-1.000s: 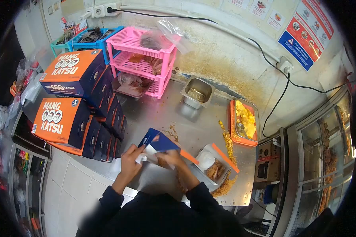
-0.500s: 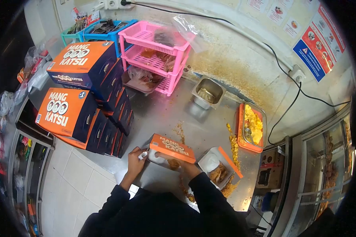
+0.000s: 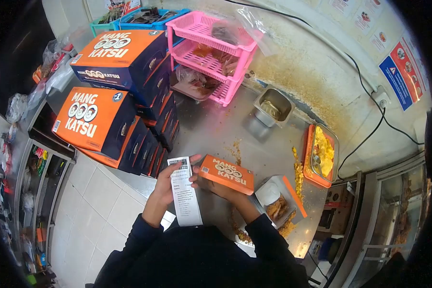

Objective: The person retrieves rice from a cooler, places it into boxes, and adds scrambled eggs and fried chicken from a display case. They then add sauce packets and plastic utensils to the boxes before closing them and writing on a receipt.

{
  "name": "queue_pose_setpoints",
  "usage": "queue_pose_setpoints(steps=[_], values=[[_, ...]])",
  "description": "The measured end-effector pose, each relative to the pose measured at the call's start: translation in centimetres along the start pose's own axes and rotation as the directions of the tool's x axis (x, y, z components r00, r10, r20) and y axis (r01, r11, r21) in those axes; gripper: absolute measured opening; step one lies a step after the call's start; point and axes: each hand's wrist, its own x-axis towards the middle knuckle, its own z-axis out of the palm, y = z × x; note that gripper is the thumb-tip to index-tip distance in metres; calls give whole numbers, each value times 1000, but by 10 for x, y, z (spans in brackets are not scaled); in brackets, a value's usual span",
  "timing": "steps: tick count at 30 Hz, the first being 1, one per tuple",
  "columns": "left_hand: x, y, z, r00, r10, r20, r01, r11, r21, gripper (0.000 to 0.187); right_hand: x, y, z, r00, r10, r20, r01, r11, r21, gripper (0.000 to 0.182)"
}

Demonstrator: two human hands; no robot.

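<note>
My left hand (image 3: 162, 189) grips a long printed receipt (image 3: 185, 197), its thumb lying over the paper near the top. The text faces up, too small to read fully. Beside it my right hand (image 3: 221, 190) holds an orange takeaway box (image 3: 227, 174) marked "Mang Katsu" from the near side. Most of that hand's fingers are hidden by the box. The box's orange top lies over it, covering what is inside. Right of it stands an open takeaway box (image 3: 287, 198) containing a white rice mound (image 3: 268, 193) and fried, breaded pieces (image 3: 276, 209).
Stacked orange and dark-blue boxes (image 3: 98, 117) stand at left. Behind are a pink tiered rack (image 3: 211, 45) and a steel container (image 3: 273, 106). An orange tray (image 3: 309, 163) with yellow food sits at right. Crumbs (image 3: 298, 177) lie on the steel counter (image 3: 201, 127).
The white paper in my left hand now hangs unrolled with its print showing. The held box's front opening, with fried food visible before, is now covered. The view has shifted, moving the scene rightward.
</note>
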Motion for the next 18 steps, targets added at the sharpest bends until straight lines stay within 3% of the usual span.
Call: queue_pose_setpoints(steps=[1, 3, 5, 7, 8, 9, 10, 11, 12, 14, 16, 18], values=[[0, -1, 1, 1000, -9, 0, 9, 1000, -1, 58, 0, 3, 8, 1000, 16, -3, -15, 988, 156, 37], [3, -1, 5, 999, -3, 34, 3, 1000, 7, 58, -17, -5, -4, 998, 14, -67, -11, 999, 43, 37], [0, -1, 7, 998, -39, 45, 39, 999, -4, 59, -35, -32, -44, 966, -229, -118, 222, 972, -73, 39], [4, -3, 8, 992, 30, -122, -20, 996, 82, 66, -70, -73, -109, 988, -28, 151, 10, 993, 119, 37], [7, -4, 4, 992, 65, -106, -50, 988, 145, 67, -88, -72, -136, 994, 45, 101, -53, 996, 72, 37], [7, -4, -6, 992, 98, -81, -80, 977, 199, 68, -112, -66, -164, 982, -1, 188, -72, 923, 379, 32], [8, -4, -19, 985, 138, -105, -110, 967, 231, 67, -136, -57, -189, 969, -84, 234, -92, 752, 653, 28], [8, -2, -21, 961, 190, -200, -114, 934, 338, 66, -163, -42, -212, 977, 121, 177, -212, 660, 720, 24], [8, -1, -23, 948, 229, -222, -129, 911, 391, 66, -182, -30, -245, 952, 307, 11, -227, 680, 697, 20], [8, 0, -29, 928, 280, -245, -161, 896, 414, 66, -212, 34, -270, 724, 549, -418, -216, 756, 618, 15], [7, -5, -39, 905, 349, -242, -214, 867, 450, 66, -225, 129, -289, 506, 619, -601, -478, 781, 402, 12], [4, -10, -44, 862, 433, -263, -275, 836, 476, 66, -217, 208, -287, 422, 669, -611, -810, 581, 77, 23]])
